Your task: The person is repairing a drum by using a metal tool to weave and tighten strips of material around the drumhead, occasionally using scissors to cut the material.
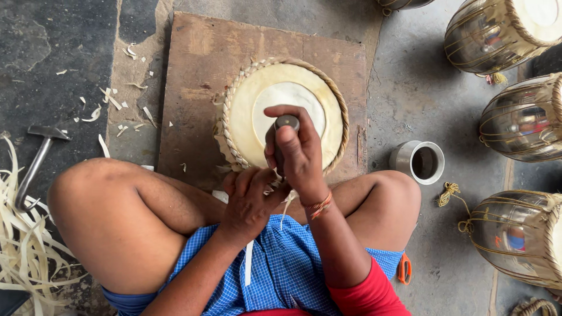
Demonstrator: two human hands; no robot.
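A round drum head [275,96] with a cream skin and a braided rim lies on a brown wooden board [199,58] in front of my crossed legs. My right hand [298,149] is closed around a dark tool with a round grey top [287,122], held upright over the near part of the skin. My left hand [249,196] sits just below it at the near braided rim, fingers curled against the edge; whether it holds something is hidden.
A hammer [35,161] lies on the floor at left beside a heap of pale strips [23,246]. A small metal cup [420,161] stands right of the board. Several shiny metal drum bodies [521,120] line the right side. Orange-handled scissors [404,269] lie by my right knee.
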